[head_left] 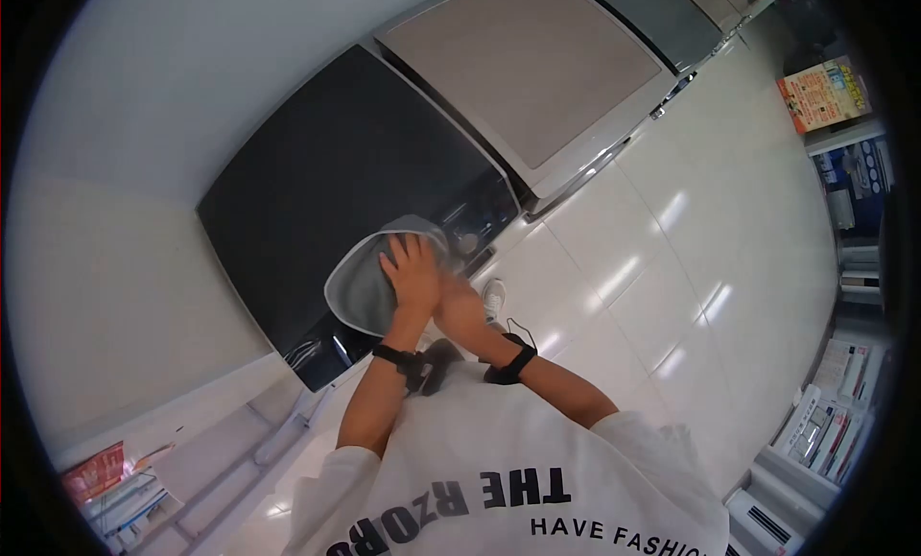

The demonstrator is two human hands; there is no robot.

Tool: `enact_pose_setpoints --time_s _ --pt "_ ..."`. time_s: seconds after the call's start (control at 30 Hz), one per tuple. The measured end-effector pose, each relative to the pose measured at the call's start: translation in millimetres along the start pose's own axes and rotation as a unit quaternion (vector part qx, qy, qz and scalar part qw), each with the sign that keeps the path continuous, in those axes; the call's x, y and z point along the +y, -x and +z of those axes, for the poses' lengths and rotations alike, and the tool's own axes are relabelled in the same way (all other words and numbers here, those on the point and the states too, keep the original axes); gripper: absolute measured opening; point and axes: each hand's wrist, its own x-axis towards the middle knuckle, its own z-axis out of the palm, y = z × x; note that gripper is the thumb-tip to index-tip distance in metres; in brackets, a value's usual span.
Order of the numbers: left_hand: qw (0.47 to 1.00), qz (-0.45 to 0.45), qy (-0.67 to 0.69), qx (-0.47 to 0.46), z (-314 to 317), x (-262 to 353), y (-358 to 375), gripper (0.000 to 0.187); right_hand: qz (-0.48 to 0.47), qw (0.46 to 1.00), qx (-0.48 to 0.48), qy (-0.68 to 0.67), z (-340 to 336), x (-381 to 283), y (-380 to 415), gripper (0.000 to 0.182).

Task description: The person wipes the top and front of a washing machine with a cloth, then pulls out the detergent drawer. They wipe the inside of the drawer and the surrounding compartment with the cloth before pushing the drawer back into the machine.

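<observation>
A grey, soft-looking round thing with a pale rim (359, 280), perhaps a hat or cloth cover, is held up over the front part of a dark appliance top (336, 163). My left hand (414, 273) lies against its grey inner side, fingers spread and stretched out. Close beside that hand, my right hand (461, 311) is at the thing's right edge. Motion blurs the right hand, and its fingers are hidden, so its grip cannot be made out. Each wrist wears a black band.
Beyond the dark top stands an appliance with a brown-grey lid (523, 62), then more in a row. Pale tiled floor (624, 259) runs along the right. Shelves there carry boxes and an orange-yellow sign (825, 95). White shelving with leaflets (125, 503) stands at lower left.
</observation>
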Motion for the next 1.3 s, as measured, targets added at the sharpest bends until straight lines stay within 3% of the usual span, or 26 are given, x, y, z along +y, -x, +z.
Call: enact_pose_setpoints --time_s 0.03,0.13,0.27,0.3,0.4,0.5,0.93,1.1,1.3 --pt "1.0 -0.001 0.011 0.0 -3.0 -1.1 -1.4 0.069 -0.059 0.992 0.1 0.05 14.7 4.1 0.0 0.075" --pt "0.999 0.006 0.039 0.006 -1.6 -1.8 4.2 0.07 -0.043 0.988 0.146 0.035 32.0 6.5 4.2 0.05" --pt "0.999 0.039 0.026 0.012 -0.6 -15.8 8.8 0.071 -0.004 0.992 0.121 0.023 43.0 5.8 7.5 0.051" --pt "0.999 0.041 0.025 0.008 -2.6 -18.5 9.5 0.071 -0.032 0.992 0.116 0.041 44.1 3.9 9.5 0.072" --pt "0.998 0.048 0.039 0.023 1.1 -25.9 17.5 0.07 -0.051 0.987 0.105 0.107 51.0 -5.4 7.8 0.073" --pt "0.998 0.042 0.049 0.025 7.1 -36.6 24.7 0.069 -0.025 0.988 0.122 0.093 62.5 -17.4 10.4 0.074" --pt "0.994 0.003 0.099 0.056 8.5 -92.6 79.1 0.067 -0.113 0.984 0.115 0.077 122.5 -33.2 28.5 0.07" --pt "0.993 -0.004 0.107 0.056 8.2 -96.3 85.1 0.068 -0.081 0.991 0.073 0.075 115.5 -42.5 36.5 0.068" --pt "0.996 -0.009 0.091 0.013 8.7 -88.1 72.5 0.068 -0.127 0.984 0.097 0.08 101.6 -35.7 25.6 0.068"
